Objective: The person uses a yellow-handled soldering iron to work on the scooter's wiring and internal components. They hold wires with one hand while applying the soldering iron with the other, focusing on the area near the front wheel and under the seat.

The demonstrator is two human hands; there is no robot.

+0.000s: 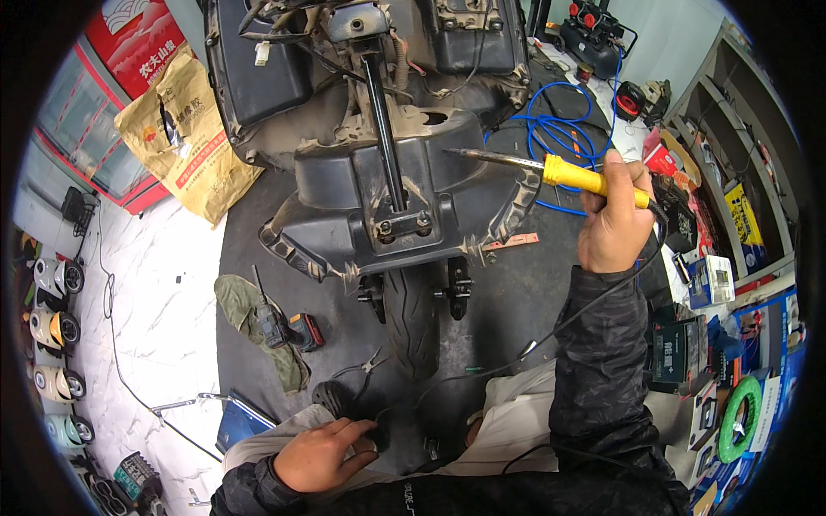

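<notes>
My right hand is raised at the right, closed around the yellow handle of a soldering iron. Its long metal tip points left, over the edge of a scooter's dusty black plastic body. From the handle's end a black cord runs down across my right sleeve and toward the floor between my legs. At the lower left, my left hand rests on my left leg, fingers stretched out and nothing visible in it. The scooter's tire stands between my knees and the body.
Pliers, a cordless drill and a green cloth lie on the dark mat. A blue hose coils at the far right. Shelves with boxes line the right side; a brown paper sack leans at the left.
</notes>
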